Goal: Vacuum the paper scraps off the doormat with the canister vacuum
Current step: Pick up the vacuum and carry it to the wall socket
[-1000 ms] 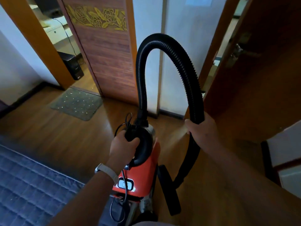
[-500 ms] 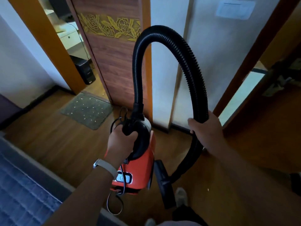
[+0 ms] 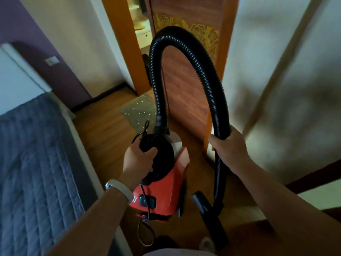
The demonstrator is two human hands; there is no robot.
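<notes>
Left hand [image 3: 138,159] grips the red canister vacuum [image 3: 162,189] by its handle; right hand [image 3: 228,150] grips the black hose [image 3: 203,71]. Scrap-strewn doormat [image 3: 138,109] lies far ahead.

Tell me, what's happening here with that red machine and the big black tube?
A person holds a red canister vacuum by its top handle with the left hand, apparently lifted off the wooden floor, while the right hand grips the black hose. The nozzle hangs low by the floor. Ahead at the doorway lies the doormat, dotted with pale paper scraps; no cleaning has begun yet.
</notes>
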